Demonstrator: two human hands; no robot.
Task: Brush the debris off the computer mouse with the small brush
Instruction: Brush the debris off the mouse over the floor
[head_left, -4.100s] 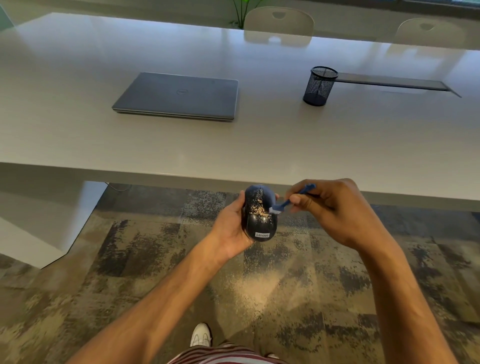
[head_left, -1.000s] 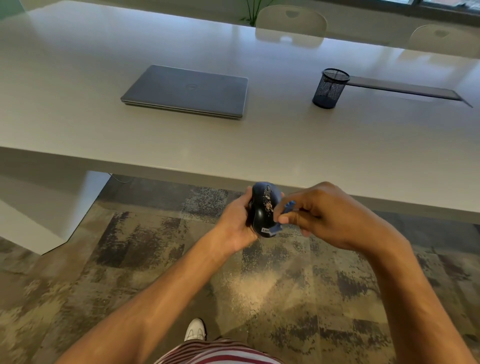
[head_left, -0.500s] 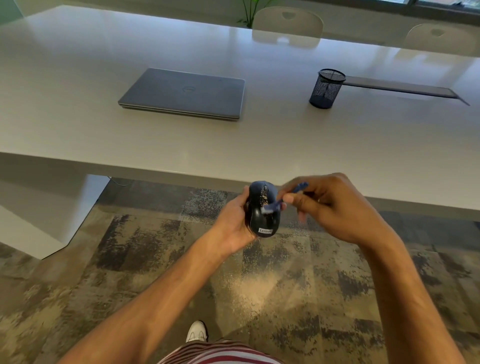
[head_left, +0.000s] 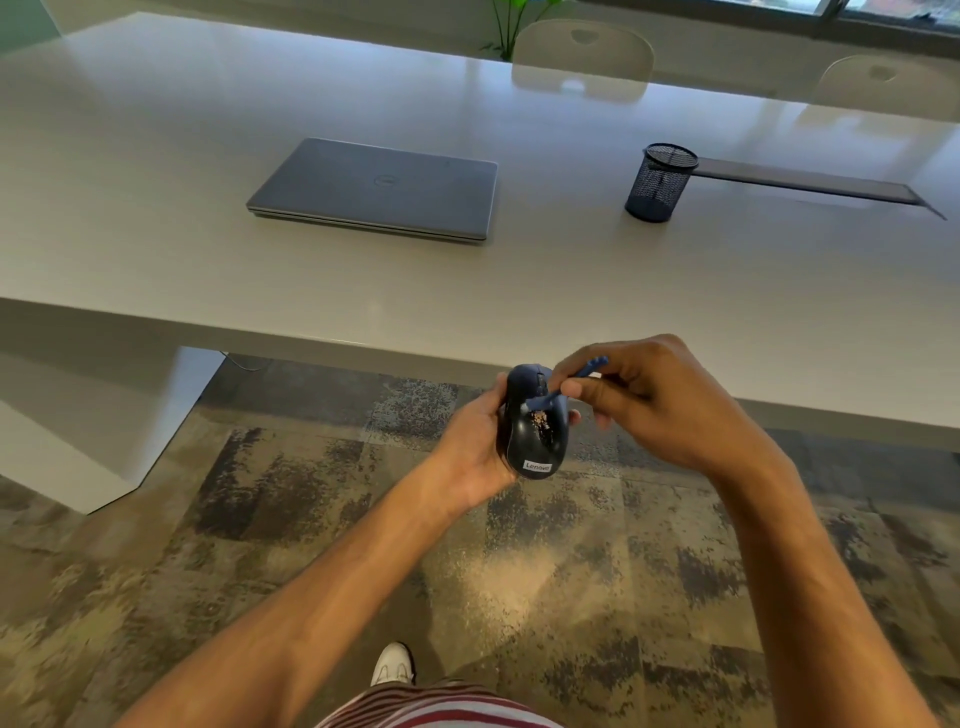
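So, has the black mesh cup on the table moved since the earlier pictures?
No. The mesh cup stands at the left end of the dark strip, right of the closed laptop, as before; only the camera shifted.

A long pale table (head_left: 156, 156) is being seen across the upper half, its glossy top being lit by window light from twelve o'clock. Two light chairs (head_left: 582, 52) are being kept at its far edge, a green plant (head_left: 506, 31) behind them. A mottled brown-grey carpet (head_left: 260, 493) is being shown below.
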